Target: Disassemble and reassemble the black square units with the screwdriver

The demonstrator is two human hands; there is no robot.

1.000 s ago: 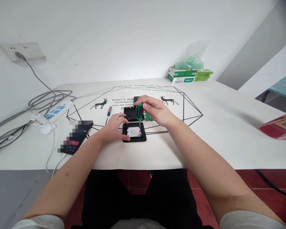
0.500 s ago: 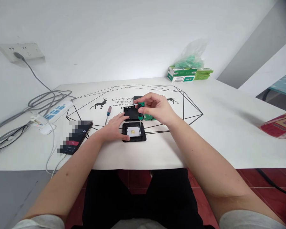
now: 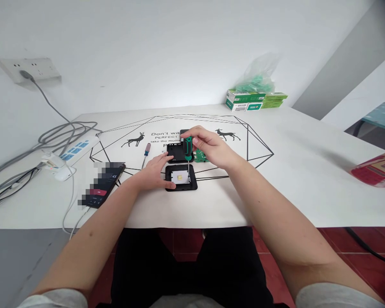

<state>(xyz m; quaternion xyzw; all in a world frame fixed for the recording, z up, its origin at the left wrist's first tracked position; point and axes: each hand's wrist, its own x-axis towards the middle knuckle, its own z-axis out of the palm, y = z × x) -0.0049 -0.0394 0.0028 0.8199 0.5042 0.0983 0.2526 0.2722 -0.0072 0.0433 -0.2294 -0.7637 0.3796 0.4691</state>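
My right hand [image 3: 211,146] grips the green-and-black handle of a screwdriver [image 3: 188,147], which stands upright. Its metal shaft reaches down to the right side of a silvery plate [image 3: 176,177] with a small yellowish square. That plate lies inside a square black plastic case half [image 3: 194,185]. On the left, my left hand [image 3: 154,172] has its fingers spread, with the thumb resting on the case's near left rim and the fingertips by a second black case part [image 3: 176,153] behind it. A green circuit board [image 3: 200,156] lies partly under my right hand.
A smaller screwdriver [image 3: 146,154] lies left of the case parts. Further left are a phone [image 3: 106,186], a white power strip [image 3: 80,149] and coiled grey cables [image 3: 69,128]. Green-and-white boxes [image 3: 245,100] stand at the back, a red package [image 3: 377,169] at the right.
My right-hand fingers have shifted around the screwdriver handle, showing more of it. The screwdriver stays over the same spot, and my left hand has hardly moved.
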